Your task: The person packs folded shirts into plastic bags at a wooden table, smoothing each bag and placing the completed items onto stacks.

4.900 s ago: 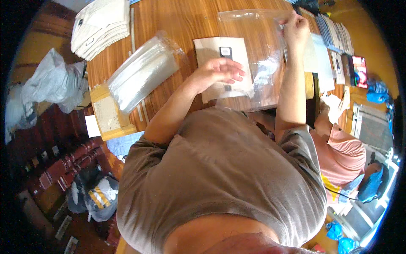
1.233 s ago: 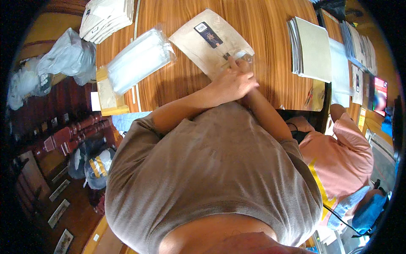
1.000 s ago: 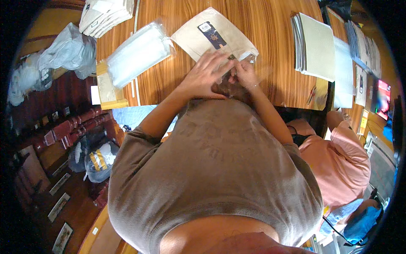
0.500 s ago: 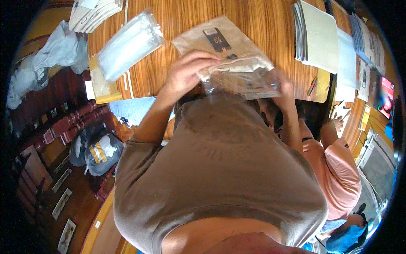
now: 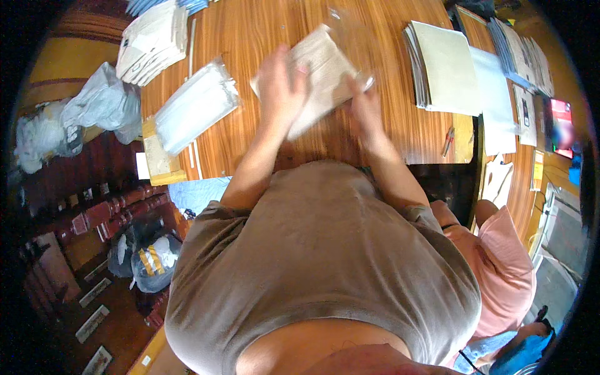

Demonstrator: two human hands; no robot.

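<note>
A folded beige garment [image 5: 325, 65] lies at a slant on the wooden table in front of me, its plain side up with no tag showing. A clear plastic bag [image 5: 350, 31] shows as a blurred sheen along its far right edge; how far it wraps the cloth I cannot make out. My left hand [image 5: 282, 87] is over the garment's left part, fingers smeared by motion. At the garment's right edge my right hand [image 5: 367, 106], also blurred, is closed on a glinting bit of the plastic.
Left of the garment lies a pile of clear plastic bags [image 5: 197, 106]; folded beige garments [image 5: 153, 44] are stacked beyond. At the right stand a stack of pale sheets [image 5: 440, 69] and a small pair of snips [image 5: 448, 141]. A person in a pink shirt [image 5: 503, 269] sits to the right.
The garment, which showed a dark tag with plastic at its near end, now shows its plain side with plastic on the far right. Both hands have moved farther onto the table and closer together.
</note>
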